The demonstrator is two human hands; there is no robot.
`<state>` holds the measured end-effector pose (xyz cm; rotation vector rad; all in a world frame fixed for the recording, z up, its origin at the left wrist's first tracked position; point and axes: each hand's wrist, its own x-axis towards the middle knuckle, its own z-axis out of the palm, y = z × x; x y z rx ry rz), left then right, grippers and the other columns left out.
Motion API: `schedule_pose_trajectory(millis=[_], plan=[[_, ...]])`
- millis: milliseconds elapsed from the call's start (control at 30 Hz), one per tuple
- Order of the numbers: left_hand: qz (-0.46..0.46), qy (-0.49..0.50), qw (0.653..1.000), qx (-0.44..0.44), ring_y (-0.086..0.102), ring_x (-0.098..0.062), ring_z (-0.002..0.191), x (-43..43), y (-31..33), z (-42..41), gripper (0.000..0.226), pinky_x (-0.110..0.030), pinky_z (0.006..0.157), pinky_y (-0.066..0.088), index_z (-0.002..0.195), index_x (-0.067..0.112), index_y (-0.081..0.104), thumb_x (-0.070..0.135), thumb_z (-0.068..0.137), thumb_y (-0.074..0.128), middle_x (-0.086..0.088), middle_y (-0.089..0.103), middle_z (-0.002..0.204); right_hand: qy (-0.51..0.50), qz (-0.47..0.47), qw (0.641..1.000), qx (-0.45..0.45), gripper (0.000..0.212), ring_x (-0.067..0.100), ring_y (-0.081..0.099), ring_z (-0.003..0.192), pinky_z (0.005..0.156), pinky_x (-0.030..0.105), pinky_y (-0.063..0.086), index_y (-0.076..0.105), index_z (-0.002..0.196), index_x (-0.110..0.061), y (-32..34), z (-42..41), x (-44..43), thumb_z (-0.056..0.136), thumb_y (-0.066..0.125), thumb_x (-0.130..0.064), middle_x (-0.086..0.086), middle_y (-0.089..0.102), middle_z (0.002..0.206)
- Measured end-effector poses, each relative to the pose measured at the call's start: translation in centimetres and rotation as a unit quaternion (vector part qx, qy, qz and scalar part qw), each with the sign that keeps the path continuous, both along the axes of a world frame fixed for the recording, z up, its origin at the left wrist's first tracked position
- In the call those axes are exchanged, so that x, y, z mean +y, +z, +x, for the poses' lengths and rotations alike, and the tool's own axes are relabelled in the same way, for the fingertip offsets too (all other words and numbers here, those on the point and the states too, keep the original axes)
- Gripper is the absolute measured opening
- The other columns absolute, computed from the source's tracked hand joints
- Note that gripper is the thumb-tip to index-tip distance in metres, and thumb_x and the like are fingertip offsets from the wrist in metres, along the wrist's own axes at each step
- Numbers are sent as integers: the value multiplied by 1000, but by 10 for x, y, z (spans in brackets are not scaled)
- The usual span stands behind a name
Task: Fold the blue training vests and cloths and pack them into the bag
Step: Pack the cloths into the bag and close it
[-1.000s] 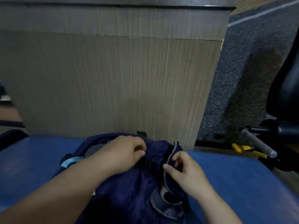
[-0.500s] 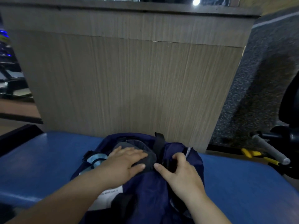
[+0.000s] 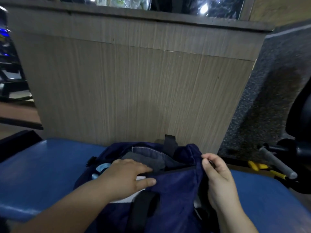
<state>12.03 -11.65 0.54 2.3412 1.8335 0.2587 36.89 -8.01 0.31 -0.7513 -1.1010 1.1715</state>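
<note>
Item 1. Black strap (image 3: 144,206): nearest piece, lying on the near face of the bag, wide and looped.

Item 2. Bag (image 3: 176,185): navy fabric, soft. It sits on the blue table (image 3: 42,167) at the centre of the view, mouth open and facing up.

Item 3. Left hand (image 3: 124,179): reaches in from the lower left. Its fingers (image 3: 144,170) are straight and laid flat across the bag's open mouth, gripping nothing. A white label or sheet (image 3: 122,200) shows partly under the palm.

Item 4. Right hand (image 3: 218,180): at the bag's right side. Thumb and curled fingers (image 3: 207,166) pinch the navy rim and hold that edge raised.

Item 5. Grey cloth (image 3: 144,161): inside the bag, just beyond the left fingertips. A stitched denim-blue panel lies behind it.

Item 6. Light-blue piece (image 3: 102,167): at the bag's left inner edge, beside the left wrist. What it is cannot be told.

Item 7. Second black strap (image 3: 170,146): stands upright at the bag's far rim.

Item 8. Yellow-handled tool (image 3: 264,169) and grey bar (image 3: 277,163): right of the table, lower down.

Item 9. Wood-grain panel (image 3: 134,89): upright, directly behind the table, filling the middle of the view.

Item 10. Speckled grey floor (image 3: 269,89) and dark chair (image 3: 301,106): far right.
</note>
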Motion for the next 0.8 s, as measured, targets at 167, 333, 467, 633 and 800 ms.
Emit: schedule_pose_trajectory(millis=[167, 333, 467, 633, 800], plan=[[91, -24, 995, -22, 42, 8, 95, 8, -3, 5, 110, -21, 84, 28, 122, 47, 61, 99, 53, -7, 25, 54, 98, 19, -20, 998, 63, 23, 16, 64, 68, 63, 23, 56, 59, 91, -10, 8, 13, -1, 99, 40, -2, 11, 68, 79], [126, -6, 989, -70, 46, 7, 108, 5, -5, 1, 108, -18, 92, 24, 125, 46, 57, 97, 57, -9, 27, 59, 113, -94, -14, 993, -65, 24, 18, 62, 75, 66, 22, 53, 64, 88, -17, 7, 42, 12, 99, 47, -5, 11, 68, 86], [99, 30, 994, -35, 28, 10, 118, -2, -4, -13, 113, -18, 96, 12, 135, 47, 44, 93, 52, -16, 34, 41, 129, -237, -20, 888, -394, 21, 23, 59, 89, 74, 35, 42, 62, 85, -27, 14, 70, 19, 99, 52, -17, -8, 65, 87], [57, 163, 982, -82, 34, -7, 131, 0, -22, -52, 82, -33, 104, 28, 137, 44, 43, 87, 73, 14, 25, 42, 140, -243, -107, 742, -615, 14, 21, 55, 89, 74, 37, 49, 61, 105, -31, 19, 64, 15, 99, 49, -34, -2, 61, 98], [-16, 182, 971, -154, 42, -12, 126, -2, -43, -66, 42, -34, 107, 34, 138, 49, 37, 55, 96, 43, 11, 48, 136, -229, 155, 715, -643, 28, 27, 54, 109, 97, 37, 42, 70, 106, -28, 10, 8, 7, 80, 73, -17, 0, 65, 112]])
